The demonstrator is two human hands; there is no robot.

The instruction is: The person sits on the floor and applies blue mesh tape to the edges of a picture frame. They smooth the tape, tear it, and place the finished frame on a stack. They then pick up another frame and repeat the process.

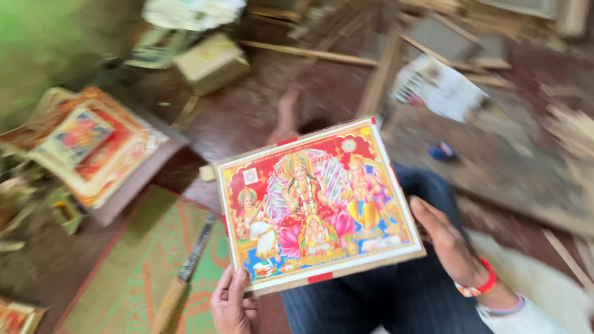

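A colourful printed picture mounted on a board (pixel 315 204) is held flat above my lap. It shows several painted figures on a red ground with a cream border. My left hand (pixel 232 303) grips its near left corner, thumb on top. My right hand (pixel 448 241) holds the right edge, with red bands at the wrist. My legs in dark jeans lie under the board, and one bare foot (pixel 286 114) shows beyond its far edge.
A stack of similar prints (pixel 93 145) lies at the left. A file-like tool with a wooden handle (pixel 185 272) rests on a green and orange mat (pixel 145 266). A cardboard box (pixel 210 62), wooden strips (pixel 309 54) and printed paper (pixel 436 86) lie beyond.
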